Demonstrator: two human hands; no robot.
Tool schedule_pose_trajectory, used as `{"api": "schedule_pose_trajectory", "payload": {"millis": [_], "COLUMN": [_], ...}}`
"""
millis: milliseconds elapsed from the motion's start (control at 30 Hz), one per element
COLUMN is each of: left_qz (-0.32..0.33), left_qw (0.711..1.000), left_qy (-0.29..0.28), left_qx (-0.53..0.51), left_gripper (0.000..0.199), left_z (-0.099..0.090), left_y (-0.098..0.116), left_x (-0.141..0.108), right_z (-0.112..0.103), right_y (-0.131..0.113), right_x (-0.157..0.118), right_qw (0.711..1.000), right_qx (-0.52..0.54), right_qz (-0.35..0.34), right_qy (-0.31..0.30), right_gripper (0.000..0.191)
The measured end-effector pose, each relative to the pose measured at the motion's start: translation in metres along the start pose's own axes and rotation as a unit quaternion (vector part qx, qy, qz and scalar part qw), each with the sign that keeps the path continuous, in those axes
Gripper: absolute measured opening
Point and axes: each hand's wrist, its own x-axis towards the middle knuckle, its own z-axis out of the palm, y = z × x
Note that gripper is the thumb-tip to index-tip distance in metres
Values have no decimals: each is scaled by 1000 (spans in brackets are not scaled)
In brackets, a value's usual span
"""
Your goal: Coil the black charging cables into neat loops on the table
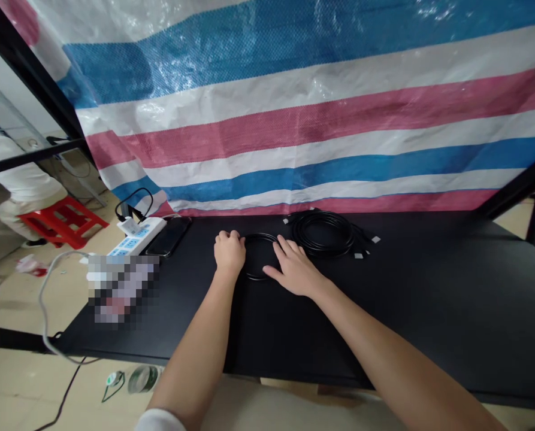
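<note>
A coiled black cable (259,277) lies in a loop on the black table (420,311), between my two hands. My left hand (230,251) is closed on the left side of this loop, its fingers curled around the cable. On the loop's right side rests my right hand (295,266), with the fingers stretched out and the thumb apart, touching the cable. Parts of the loop are hidden beneath both hands. Just behind my right hand sits a second, thicker bundle of coiled black cables (323,233), with small white tags at several ends.
At the left a white power strip (136,236) carries a plugged-in charger, with a dark phone (171,235) beside it. A striped plastic sheet (294,126) hangs behind the table. Beyond the frame, a person sits on a red stool (65,221). A clear container (142,379) stands below.
</note>
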Motion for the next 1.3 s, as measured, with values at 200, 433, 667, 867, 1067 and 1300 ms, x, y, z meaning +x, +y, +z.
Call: {"api": "schedule_pose_trajectory", "payload": {"millis": [200, 433, 667, 867, 1067, 1300], "left_qz": [155, 225, 217, 164, 182, 178], "left_qw": [976, 881, 934, 971, 948, 972], "left_qy": [-53, -325, -228, -148, -200, -118], "left_qx": [-142, -260, -168, -94, -168, -102], "left_gripper": [6, 16, 4, 28, 29, 35], "left_z": [-16, -22, -10, -5, 4, 5], "left_y": [-1, 8, 6, 2, 5, 8], "left_x": [4, -5, -2, -1, -4, -4], "right_z": [-7, -8, -11, -20, -30, -46], "right_y": [8, 15, 17, 27, 48, 93], "right_x": [-1, 3, 2, 0, -1, -3], "right_qw": [998, 999, 996, 991, 970, 911], "right_qx": [24, 3, -22, -6, 8, 11], "right_qz": [-48, -31, -1, 29, 79, 242], "right_qy": [-38, 32, 82, 127, 229, 335], "right_gripper": [76, 47, 46, 47, 33, 17]}}
